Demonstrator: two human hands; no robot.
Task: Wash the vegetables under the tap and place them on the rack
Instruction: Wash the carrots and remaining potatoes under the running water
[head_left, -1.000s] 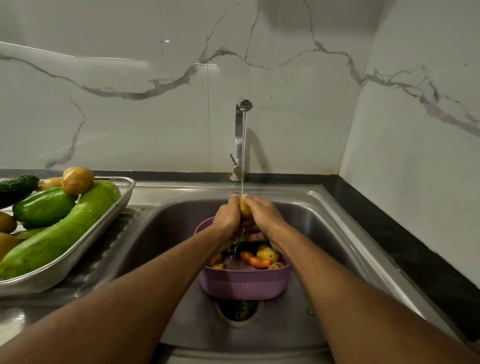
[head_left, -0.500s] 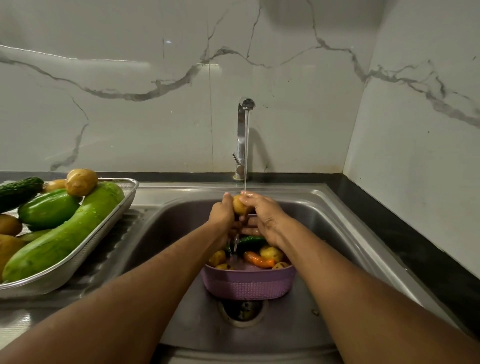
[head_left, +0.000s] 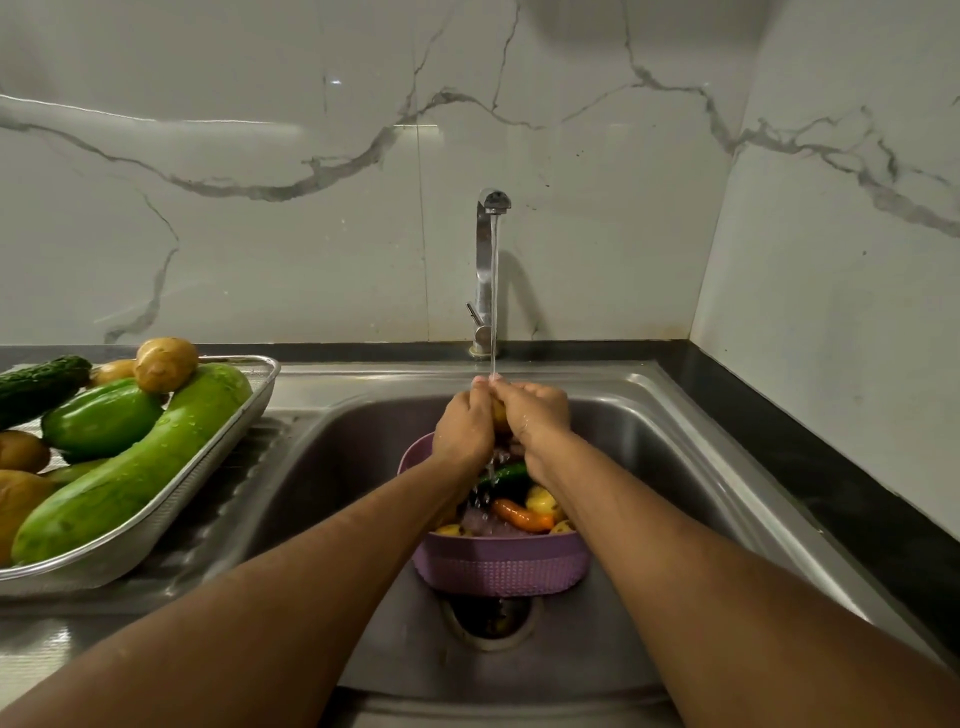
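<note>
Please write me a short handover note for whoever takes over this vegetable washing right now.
Left hand and right hand: both grip one small yellow potato under the running steel tap.
Unwashed: orange carrot, more vegetables in the purple plastic basket in the sink.
Done: long green marrow, others lie on the steel mesh rack, left.
Left: rack this potato, wash the rest.

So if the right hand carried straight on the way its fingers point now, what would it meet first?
The left hand, probably: the right hand curls leftward round the small yellow potato between them.
</note>
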